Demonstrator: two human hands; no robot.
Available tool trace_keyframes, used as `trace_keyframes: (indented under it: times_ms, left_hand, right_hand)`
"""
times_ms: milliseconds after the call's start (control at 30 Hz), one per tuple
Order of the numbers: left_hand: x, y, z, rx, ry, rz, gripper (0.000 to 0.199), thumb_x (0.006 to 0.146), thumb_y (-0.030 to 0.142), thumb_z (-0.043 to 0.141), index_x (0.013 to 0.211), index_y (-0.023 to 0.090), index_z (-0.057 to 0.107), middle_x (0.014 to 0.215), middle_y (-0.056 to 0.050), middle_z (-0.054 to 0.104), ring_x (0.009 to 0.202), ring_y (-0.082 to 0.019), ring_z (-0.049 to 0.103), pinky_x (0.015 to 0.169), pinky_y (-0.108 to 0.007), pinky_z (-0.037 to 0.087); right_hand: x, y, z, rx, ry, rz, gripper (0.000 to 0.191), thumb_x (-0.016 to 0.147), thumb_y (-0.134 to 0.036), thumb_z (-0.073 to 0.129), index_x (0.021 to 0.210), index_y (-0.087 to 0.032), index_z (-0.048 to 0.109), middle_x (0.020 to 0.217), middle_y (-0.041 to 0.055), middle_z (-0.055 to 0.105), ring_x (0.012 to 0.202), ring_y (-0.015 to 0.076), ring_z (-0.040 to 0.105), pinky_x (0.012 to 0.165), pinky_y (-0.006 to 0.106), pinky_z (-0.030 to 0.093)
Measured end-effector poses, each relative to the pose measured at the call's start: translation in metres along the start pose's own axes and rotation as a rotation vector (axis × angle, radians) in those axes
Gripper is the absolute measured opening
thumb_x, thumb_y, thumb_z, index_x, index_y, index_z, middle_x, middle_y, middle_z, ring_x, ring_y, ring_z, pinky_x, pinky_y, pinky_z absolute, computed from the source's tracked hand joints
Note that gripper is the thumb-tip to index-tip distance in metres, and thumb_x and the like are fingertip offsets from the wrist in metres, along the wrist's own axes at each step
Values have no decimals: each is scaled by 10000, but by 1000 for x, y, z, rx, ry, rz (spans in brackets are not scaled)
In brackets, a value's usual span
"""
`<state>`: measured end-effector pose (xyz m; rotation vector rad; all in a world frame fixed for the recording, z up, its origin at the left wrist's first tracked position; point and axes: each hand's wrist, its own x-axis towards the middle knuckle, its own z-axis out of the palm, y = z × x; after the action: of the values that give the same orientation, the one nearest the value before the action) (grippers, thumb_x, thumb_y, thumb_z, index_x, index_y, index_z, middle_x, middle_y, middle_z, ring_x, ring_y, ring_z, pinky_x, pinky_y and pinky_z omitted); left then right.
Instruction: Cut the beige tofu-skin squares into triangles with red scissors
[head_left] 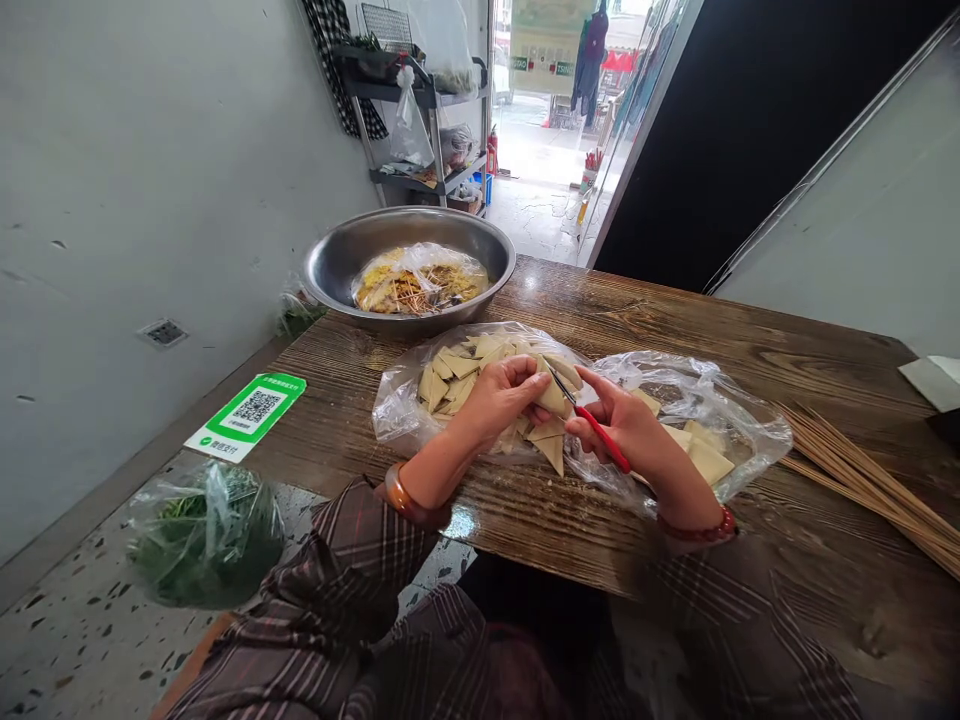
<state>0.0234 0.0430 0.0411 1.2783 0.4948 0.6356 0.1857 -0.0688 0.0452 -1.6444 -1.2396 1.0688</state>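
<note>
My left hand (508, 393) pinches a pale flat sheet piece (553, 398) above the wooden table. Red-handled scissors (601, 437) are in my right hand (626, 425), their blades against the piece. Beneath my left hand, cut pale triangles (450, 375) lie heaped on a clear plastic bag (395, 412). Under and beyond my right hand, a second clear bag (761, 425) holds larger pale pieces (707, 458). How far the blades have closed is too small to tell.
A steel basin (330, 270) with bagged skewered food stands at the table's far left. Wooden skewers (870, 480) lie at the right. A green QR card (255, 408) is at the left edge, above bagged greens (210, 535). Behind is a shelf cart (431, 100).
</note>
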Motion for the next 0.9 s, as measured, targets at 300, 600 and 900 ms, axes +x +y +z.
trace_keyframes:
  times_ms: [300,600,900]
  left_hand:
    - [4,4,-8,-31,64,42,318,752,430,765,784,151,615,719,1,660,533,-90,609,512,-201,515]
    - [6,10,-17,215,247,184,295,777,338,730,1007,165,665,673,30,616,505,-87,542,495,-204,393]
    - [14,-6,-26,966,463,534,252,832,168,622,1075,188,686,1043,-60,612,669,-115,519,730,-287,471]
  right_hand:
    - [-2,0,-5,129,86,-1,1058,735,-567,784,1578,-127,321,558,-54,624,376,103,466,377,219,355]
    - [-1,3,-15,218,259,-74,980,753,-596,771,1537,-145,394,607,-35,639,408,98,512,392,215,379]
    - [-2,7,-27,332,429,-143,852,767,-591,776,1453,-172,494,614,-47,629,416,79,496,377,201,384]
